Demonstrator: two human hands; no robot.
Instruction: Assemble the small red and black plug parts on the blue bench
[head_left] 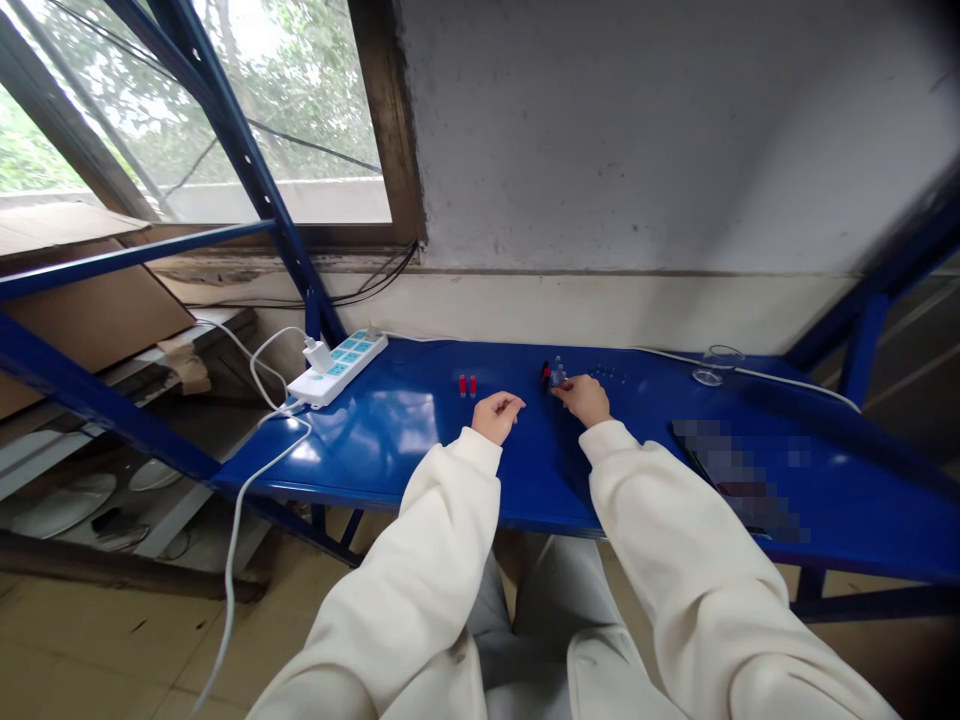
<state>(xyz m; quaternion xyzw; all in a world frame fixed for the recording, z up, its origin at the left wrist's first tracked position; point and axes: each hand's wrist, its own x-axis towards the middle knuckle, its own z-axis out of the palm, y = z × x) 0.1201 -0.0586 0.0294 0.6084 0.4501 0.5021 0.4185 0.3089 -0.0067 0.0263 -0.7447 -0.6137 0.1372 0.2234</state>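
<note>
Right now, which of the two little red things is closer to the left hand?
The right red thing: it is on the side toward the left hand, while the other red thing is nearer the white power strip.

Both hands (587,400) reach over a blue table (540,475).

Text, labels, numbers, signs — none readable (pixelated patch (739,480) included).

1. likely a workshop or storeroom; which, i cannot tell.
2. a blue metal bench (420,465) beside a slanted, hole-punched post (259,182).
3. a white power strip (341,368) on the bench.
4. scuffed grey wall (600,130), worn window frame (399,150), brown cardboard (105,325) above rough shelves (176,522).
</note>
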